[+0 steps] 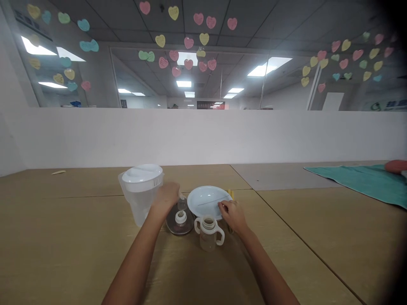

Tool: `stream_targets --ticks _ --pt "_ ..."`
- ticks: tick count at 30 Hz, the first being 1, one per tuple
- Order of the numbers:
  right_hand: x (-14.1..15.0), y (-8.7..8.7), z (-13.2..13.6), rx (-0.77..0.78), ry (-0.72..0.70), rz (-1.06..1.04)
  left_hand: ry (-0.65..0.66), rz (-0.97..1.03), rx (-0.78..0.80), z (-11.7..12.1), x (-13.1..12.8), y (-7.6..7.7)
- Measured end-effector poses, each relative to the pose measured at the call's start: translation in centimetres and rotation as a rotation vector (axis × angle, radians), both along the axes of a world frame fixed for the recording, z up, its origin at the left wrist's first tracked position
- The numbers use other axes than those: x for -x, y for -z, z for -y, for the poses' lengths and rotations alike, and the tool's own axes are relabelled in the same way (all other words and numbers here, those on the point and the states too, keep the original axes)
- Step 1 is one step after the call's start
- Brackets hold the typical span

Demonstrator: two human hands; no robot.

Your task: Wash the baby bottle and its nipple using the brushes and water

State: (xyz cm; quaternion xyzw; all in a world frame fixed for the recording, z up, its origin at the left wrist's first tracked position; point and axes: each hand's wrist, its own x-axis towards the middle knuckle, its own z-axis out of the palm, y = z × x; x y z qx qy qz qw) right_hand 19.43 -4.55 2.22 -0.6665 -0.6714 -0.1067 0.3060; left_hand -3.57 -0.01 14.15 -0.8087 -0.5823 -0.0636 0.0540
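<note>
My left hand (168, 197) is closed, its fingertips on a small clear cap (182, 204). Just below that cap, a white bottle collar (181, 217) stands on a dark round tray (178, 231). My right hand (233, 213) is pinched at the right rim of a white bowl (199, 193); what its fingertips hold, if anything, is too small to make out. A thin stick-like line (211, 200) runs across the bowl's inside. In front of the bowl stands a clear baby bottle (208, 241) with two white handles and an uncovered mouth.
Left of my left hand stands a translucent pitcher (140, 199) with a white lid. Something yellow (231, 194) shows behind my right hand. A green cloth (356, 180) lies at the far right, with a reddish object (396, 166) on it. A white wall (203, 135) borders the table's back.
</note>
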Motion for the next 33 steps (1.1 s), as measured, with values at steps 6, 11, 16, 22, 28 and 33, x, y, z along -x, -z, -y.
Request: stream_targets --ticks 6,11,16,22,28,33 --pt "1.1 -1.7 -2.7 0.324 0.056 0.05 0.217 0.11 -0.092 0.6 -1.0 -1.0" --pt "1.9 -0.8 -4.9 0.393 0.058 0.084 0.266 0.23 -0.141 0.2 -2.7 0.0" --pt "2.1 0.0 -5.3 0.4 0.099 0.07 0.299 0.41 -0.115 -0.3 -3.7 1.4" --pt "0.4 -1.1 -4.0 0.164 0.169 -0.145 0.4 0.606 -0.063 -1.5 -4.7 3.1" --pt "-0.6 -2.3 -1.4 -0.525 -0.031 -0.871 0.488 0.653 0.002 -2.5 -5.4 4.8" --pt "3.0 -3.1 0.5 -0.804 -0.289 -1.176 0.499 0.624 0.032 -2.8 -5.9 5.7"
